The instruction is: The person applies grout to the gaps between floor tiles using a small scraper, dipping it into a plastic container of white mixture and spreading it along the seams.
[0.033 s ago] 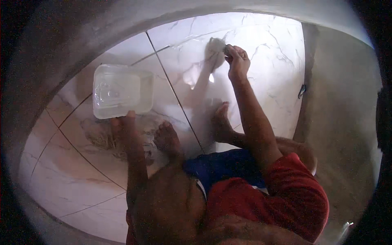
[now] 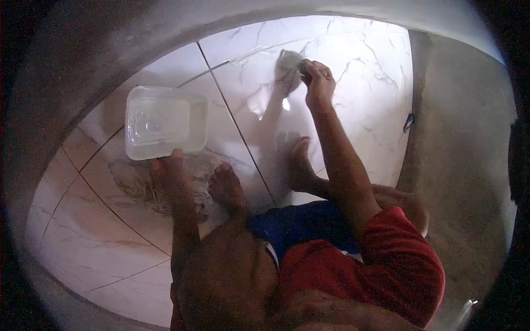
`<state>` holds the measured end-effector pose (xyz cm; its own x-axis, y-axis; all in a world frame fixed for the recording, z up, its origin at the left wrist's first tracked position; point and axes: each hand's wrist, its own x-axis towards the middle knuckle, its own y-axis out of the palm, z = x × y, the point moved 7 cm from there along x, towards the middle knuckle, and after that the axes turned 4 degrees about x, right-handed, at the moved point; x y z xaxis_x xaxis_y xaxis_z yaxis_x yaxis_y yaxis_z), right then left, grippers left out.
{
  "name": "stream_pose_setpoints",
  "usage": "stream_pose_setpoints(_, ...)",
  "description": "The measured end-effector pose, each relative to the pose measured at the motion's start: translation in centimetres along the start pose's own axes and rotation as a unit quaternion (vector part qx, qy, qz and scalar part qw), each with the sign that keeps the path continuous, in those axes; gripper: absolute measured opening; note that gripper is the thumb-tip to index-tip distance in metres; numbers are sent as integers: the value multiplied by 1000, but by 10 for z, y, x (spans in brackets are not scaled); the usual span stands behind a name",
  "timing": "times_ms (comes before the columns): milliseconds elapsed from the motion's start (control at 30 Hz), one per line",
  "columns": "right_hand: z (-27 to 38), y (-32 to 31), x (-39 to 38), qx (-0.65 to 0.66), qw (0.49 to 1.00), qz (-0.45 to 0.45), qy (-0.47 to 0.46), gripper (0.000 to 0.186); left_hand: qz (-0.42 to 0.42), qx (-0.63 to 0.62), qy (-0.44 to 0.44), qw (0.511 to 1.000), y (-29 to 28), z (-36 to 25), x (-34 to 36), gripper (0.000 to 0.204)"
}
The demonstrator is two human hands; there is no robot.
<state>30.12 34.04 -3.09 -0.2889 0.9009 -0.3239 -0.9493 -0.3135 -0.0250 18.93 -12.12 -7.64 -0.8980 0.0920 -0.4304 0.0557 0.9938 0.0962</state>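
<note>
My left hand (image 2: 167, 170) grips the near rim of a white, translucent rectangular plastic tub (image 2: 193, 124). The tub is tilted, and its inside faces me with a wet shine. Farther off to the right, my right hand (image 2: 320, 80) is closed in a pinch at the pale marbled tiles (image 2: 364, 99). A small dark bit shows at its fingertips, too little to name. Just left of those fingertips is a greyish patch (image 2: 290, 59), with a dark shadow or reflection below it; I cannot tell what it is.
My bare feet (image 2: 225, 185) rest on the tiles between my hands. Beside the left foot spreads a greyish, crumpled-looking patch (image 2: 130, 185). A grey band (image 2: 464, 138) borders the tiles on the right, with a small dark object (image 2: 408, 122) at its edge.
My right hand has shifted slightly to the left, its pinch still closed. The tub and my left hand have hardly moved.
</note>
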Motion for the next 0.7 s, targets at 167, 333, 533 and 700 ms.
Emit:
stream_pose_setpoints(167, -26, 65, -28, 40, 993, 109, 15, 26, -19, 1, -19, 1000, 12, -34, -7, 65)
stream_pose_setpoints(333, -7, 52, -21, 27, 997, 72, 11, 28, 18, -83, -15, 996, -3, -16, -4, 72)
stream_pose_setpoints(533, -11, 27, -13, 31, 999, -10, 22, 22, -18, -24, 16, 999, 17, -45, -14, 59)
stream_pose_setpoints(700, -26, 69, -41, 46, 998, 42, 22, 27, -78, -1, -45, 996, 18, -40, -22, 65)
